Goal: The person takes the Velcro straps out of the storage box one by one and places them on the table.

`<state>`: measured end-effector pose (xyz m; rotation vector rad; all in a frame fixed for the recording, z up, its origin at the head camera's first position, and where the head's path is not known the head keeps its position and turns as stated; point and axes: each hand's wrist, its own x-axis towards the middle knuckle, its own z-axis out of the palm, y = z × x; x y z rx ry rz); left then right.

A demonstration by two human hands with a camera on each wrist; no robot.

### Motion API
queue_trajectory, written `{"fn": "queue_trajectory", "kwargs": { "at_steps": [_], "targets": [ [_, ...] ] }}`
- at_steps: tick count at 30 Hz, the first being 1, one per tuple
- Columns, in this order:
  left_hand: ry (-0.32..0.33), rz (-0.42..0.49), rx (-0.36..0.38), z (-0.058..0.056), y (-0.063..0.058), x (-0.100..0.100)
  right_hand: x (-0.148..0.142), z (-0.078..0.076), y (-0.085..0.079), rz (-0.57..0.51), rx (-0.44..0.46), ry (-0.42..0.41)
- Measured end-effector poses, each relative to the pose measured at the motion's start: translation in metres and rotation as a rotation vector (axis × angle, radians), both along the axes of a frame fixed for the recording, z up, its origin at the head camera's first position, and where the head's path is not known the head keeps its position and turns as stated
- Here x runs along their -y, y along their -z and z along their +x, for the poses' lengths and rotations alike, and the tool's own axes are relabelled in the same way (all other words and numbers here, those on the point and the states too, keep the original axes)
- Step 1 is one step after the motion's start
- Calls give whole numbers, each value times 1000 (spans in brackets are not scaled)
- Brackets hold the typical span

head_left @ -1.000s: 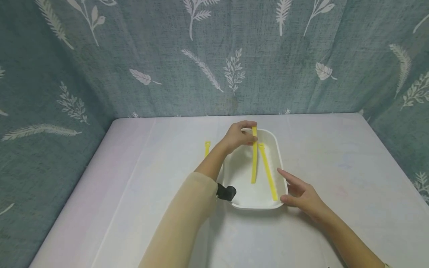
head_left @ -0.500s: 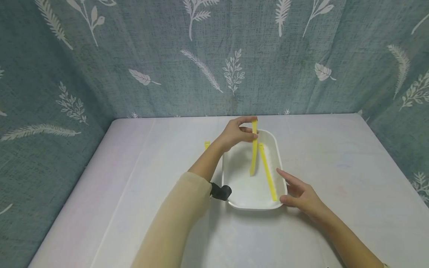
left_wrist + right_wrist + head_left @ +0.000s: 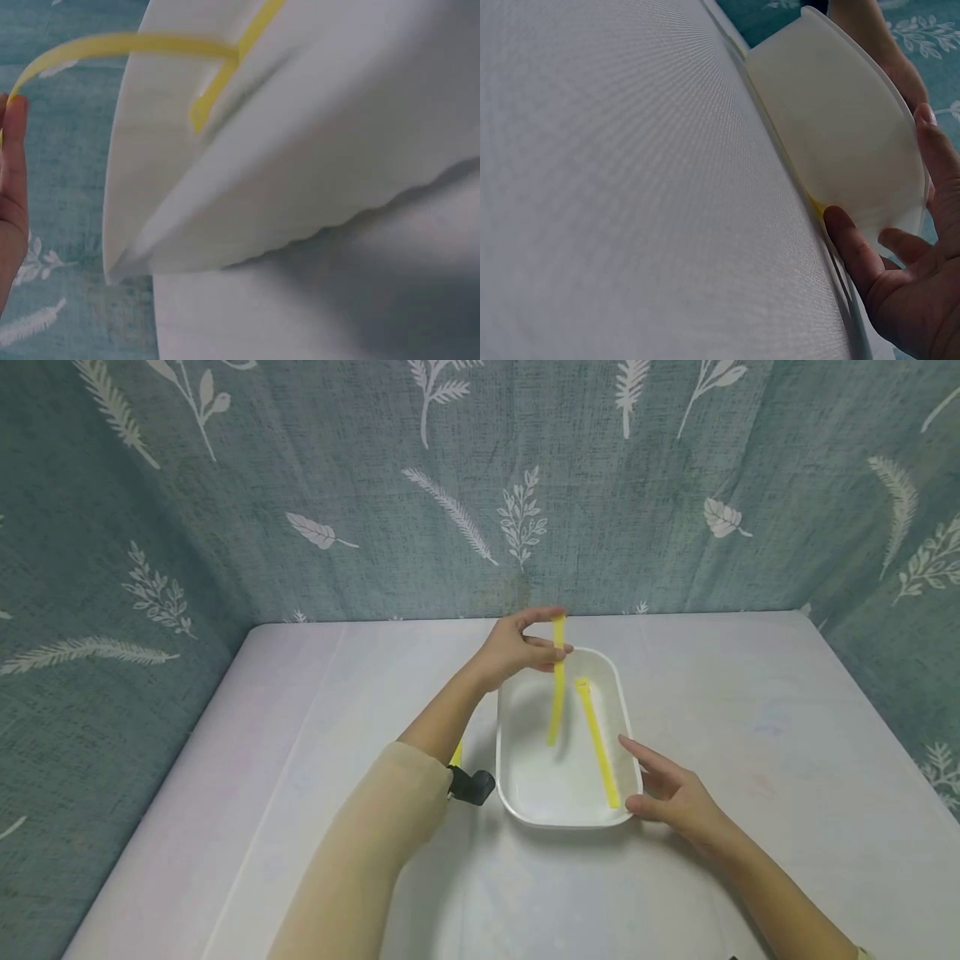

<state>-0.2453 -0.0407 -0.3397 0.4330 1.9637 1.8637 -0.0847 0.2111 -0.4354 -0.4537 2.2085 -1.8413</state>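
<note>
My left hand pinches the upper part of a yellow strap between thumb and fingers. It hangs above a white tray, lower end free. In the left wrist view this strap arcs away from the fingertips. A second yellow strap, with a slotted end, lies inside the tray's right half. Spread along the tray's right side, my right hand touches rim and wall with fairly straight fingers; the right wrist view shows fingertips against the outer wall. My left forearm mostly hides another yellow strap.
A white cloth-covered table carries everything. Behind it and at the sides hangs a teal leaf-patterned curtain. A black wrist device sticks out from the left sleeve close to the tray's left rim.
My left hand has moved up and slightly left with its strap, raising the lower end off the tray floor. The forearm has shifted left over the strap on the table. My right hand stays put.
</note>
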Motion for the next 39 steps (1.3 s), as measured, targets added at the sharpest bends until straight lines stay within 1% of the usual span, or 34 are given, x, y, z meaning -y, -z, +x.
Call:
{"fn": "queue_trajectory", "kwargs": {
  "at_steps": [5, 8, 14, 17, 27, 35, 39],
  "targets": [
    [27, 2, -21, 4, -5, 5, 0, 0, 0, 2, -4, -1],
    [33, 0, -26, 7, -8, 7, 0, 0, 2, -13, -8, -12],
    [45, 24, -40, 11, -17, 10, -2, 0, 3, -30, -12, -16],
    [45, 29, -44, 13, -21, 13, -1, 0, 3, -32, -6, -15],
    [34, 19, -89, 23, -26, 32, -1, 0, 1, -21, 4, -1],
    [38, 39, -130, 32, -33, 47, 0, 0, -1, 2, 7, 5],
    [18, 41, -137, 35, -37, 56, 1, 0, -1, -5, 6, 0]
  ]
}}
